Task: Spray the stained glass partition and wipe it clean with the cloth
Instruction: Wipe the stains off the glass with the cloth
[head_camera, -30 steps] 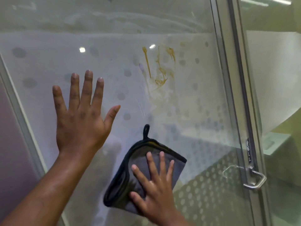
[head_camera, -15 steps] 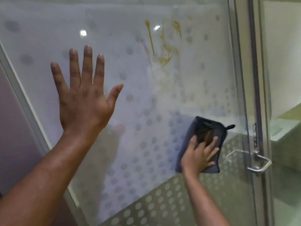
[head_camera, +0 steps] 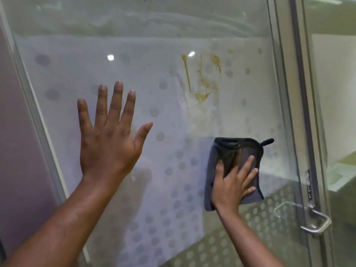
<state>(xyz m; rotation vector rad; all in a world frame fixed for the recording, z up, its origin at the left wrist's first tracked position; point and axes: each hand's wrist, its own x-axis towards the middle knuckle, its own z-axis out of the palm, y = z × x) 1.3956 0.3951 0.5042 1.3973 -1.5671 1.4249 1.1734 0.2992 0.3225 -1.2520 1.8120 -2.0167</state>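
Glass partition (head_camera: 146,60) fills the view, frosted w/ grey dot pattern, metal frame (head_camera: 283,93) down its right side. Yellow-brown stain (head_camera: 202,89) sits upper right of centre on the glass: thin streaks running down plus a smeared blob at the bottom, pale wet-looking smear just below it.

Left hand (head_camera: 107,143) flat against the pane, left of centre, fingers (head_camera: 116,101) straight & spread, thumb out to the right, grasping nothing. Forearm comes up from bottom-left corner.

Right hand (head_camera: 232,185) presses the cloth (head_camera: 234,151) onto the glass, lower right, below the stain & apart from it. Fingers splayed mostly straight over the fabric, palm flat on it; not clenched round it. Cloth is dark grey w/ black edging, folded, hang loop (head_camera: 267,142) sticking out at its top-right corner.

Door handle (head_camera: 316,223), metal loop type, at far right near the bottom, beside the frame; a lock plate (head_camera: 308,186) just above it.
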